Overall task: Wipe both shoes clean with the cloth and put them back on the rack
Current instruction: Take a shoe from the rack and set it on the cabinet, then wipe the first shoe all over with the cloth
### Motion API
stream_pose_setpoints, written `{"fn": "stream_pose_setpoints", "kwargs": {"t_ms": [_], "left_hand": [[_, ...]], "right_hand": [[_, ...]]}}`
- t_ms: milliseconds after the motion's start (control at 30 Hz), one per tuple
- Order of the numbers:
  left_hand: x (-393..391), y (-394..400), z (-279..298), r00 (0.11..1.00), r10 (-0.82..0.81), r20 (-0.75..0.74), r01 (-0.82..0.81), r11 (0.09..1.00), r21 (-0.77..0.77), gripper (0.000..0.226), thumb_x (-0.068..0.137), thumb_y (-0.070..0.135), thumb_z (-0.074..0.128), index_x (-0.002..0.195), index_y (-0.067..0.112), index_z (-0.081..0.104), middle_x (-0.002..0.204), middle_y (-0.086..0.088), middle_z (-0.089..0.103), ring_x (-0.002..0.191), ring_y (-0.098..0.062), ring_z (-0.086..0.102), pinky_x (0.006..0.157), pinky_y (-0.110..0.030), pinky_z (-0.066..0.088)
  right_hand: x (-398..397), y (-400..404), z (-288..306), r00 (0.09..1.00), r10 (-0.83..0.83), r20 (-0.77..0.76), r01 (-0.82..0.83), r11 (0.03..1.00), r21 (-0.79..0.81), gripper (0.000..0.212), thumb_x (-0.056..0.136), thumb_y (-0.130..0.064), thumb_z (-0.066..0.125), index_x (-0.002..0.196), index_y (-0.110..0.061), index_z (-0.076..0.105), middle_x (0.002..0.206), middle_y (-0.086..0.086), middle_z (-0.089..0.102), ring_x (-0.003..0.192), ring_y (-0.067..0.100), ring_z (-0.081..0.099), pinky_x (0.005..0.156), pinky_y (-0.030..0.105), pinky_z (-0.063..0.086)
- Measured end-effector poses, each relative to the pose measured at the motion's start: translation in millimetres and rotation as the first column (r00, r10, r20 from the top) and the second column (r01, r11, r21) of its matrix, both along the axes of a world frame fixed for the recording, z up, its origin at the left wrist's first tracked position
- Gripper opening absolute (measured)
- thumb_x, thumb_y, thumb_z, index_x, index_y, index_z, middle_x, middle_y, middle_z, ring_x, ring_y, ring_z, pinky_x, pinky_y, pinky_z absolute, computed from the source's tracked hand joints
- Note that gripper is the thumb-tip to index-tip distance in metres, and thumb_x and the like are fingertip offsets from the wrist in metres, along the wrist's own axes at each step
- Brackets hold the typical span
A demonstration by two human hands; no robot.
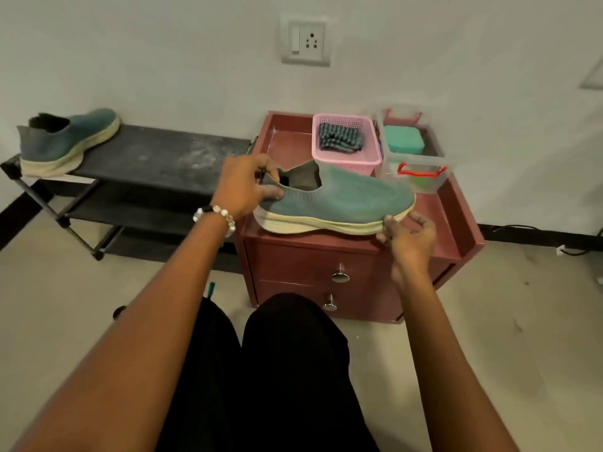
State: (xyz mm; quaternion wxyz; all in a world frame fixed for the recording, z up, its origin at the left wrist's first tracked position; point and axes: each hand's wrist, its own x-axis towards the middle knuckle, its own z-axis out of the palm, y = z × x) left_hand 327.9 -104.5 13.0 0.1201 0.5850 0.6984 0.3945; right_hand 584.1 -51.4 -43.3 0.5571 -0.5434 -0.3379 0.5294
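A teal knit shoe (342,199) with a cream sole is over the top of the maroon cabinet (352,265), toe pointing right. My left hand (246,185) grips its heel collar, thumb inside the opening. My right hand (408,234) holds the sole under the toe with curled fingers. The second teal shoe (65,141) stands on the top shelf of the black rack (156,158) at the left, near its left end. A grey striped cloth (339,137) lies folded in a pink basket (346,159) at the back of the cabinet top.
A clear box with red handles (414,168) and a green lidded tub (403,140) stand right of the basket. The cabinet has two drawers with metal knobs (340,275). A wall socket (305,40) is above. My black-trousered knees are below the cabinet front.
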Motion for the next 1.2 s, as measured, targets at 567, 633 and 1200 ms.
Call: {"fn": "stream_pose_setpoints", "kwargs": {"t_ms": [567, 633, 1200], "left_hand": [[-26.5, 30.1, -19.9, 0.833, 0.191, 0.519, -0.272, 0.959, 0.083, 0.010, 0.085, 0.016, 0.065, 0.083, 0.018, 0.074, 0.091, 0.000, 0.073, 0.081, -0.011, 0.067, 0.076, -0.030, 0.056], [-37.4, 44.8, -21.0, 0.784, 0.241, 0.572, -0.346, 0.935, 0.079, 0.010, 0.086, 0.018, 0.065, 0.081, 0.017, 0.074, 0.082, -0.004, 0.073, 0.076, -0.019, 0.070, 0.075, -0.040, 0.059], [-57.5, 119.5, -40.6, 0.743, 0.207, 0.637, -0.284, 0.959, 0.019, 0.012, 0.092, 0.009, 0.060, 0.085, 0.011, 0.070, 0.079, -0.007, 0.072, 0.061, -0.011, 0.065, 0.059, -0.025, 0.058]], "right_hand": [[-46.0, 54.7, 41.4, 0.564, -0.117, 0.817, -0.176, 0.950, 0.257, 0.015, 0.089, -0.012, 0.055, 0.086, -0.003, 0.067, 0.085, 0.010, 0.067, 0.081, 0.025, 0.060, 0.068, 0.029, 0.041], [-66.6, 86.1, 52.9, 0.560, -0.063, 0.826, -0.303, 0.912, 0.275, 0.014, 0.088, -0.011, 0.057, 0.088, -0.004, 0.068, 0.084, 0.008, 0.067, 0.078, 0.020, 0.059, 0.069, 0.024, 0.040], [-155.9, 262.3, 8.0, -0.296, -0.061, 0.953, -0.565, 0.816, -0.123, 0.030, 0.089, -0.012, 0.057, 0.118, -0.007, 0.060, 0.115, 0.016, 0.063, 0.105, 0.033, 0.060, 0.086, 0.043, 0.051]]}}
